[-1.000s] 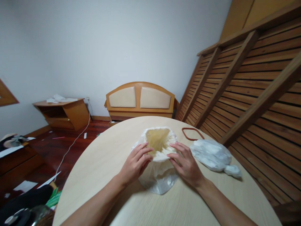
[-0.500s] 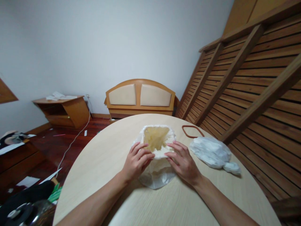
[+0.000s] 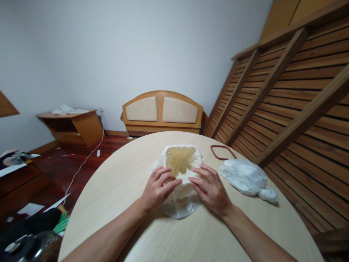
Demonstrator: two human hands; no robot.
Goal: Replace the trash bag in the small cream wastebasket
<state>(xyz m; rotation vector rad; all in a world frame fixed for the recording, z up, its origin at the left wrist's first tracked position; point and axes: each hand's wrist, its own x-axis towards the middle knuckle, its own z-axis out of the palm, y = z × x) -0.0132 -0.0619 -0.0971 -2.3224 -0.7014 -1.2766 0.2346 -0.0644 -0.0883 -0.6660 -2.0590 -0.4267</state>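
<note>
A white plastic bag (image 3: 180, 198) lies open on the round pale wooden table (image 3: 117, 189), its mouth rolled back around a yellowish opening (image 3: 180, 160). My left hand (image 3: 158, 187) rests on the left side of the bag's near rim, fingers spread flat over the plastic. My right hand (image 3: 211, 189) presses on the right side of the same rim, fingertips close to those of the left. Both hands pinch or press the folded plastic edge.
A knotted white plastic bundle (image 3: 247, 178) lies to the right on the table. A brown rubber ring (image 3: 222, 152) sits beyond it. Slatted wood panels (image 3: 286, 105) lean at the right. A headboard (image 3: 163, 112) and low cabinet (image 3: 73, 127) stand against the wall.
My hands have drawn closer together on the bag's near rim, and the rolled edge is pressed a bit lower. The view has shifted slightly.
</note>
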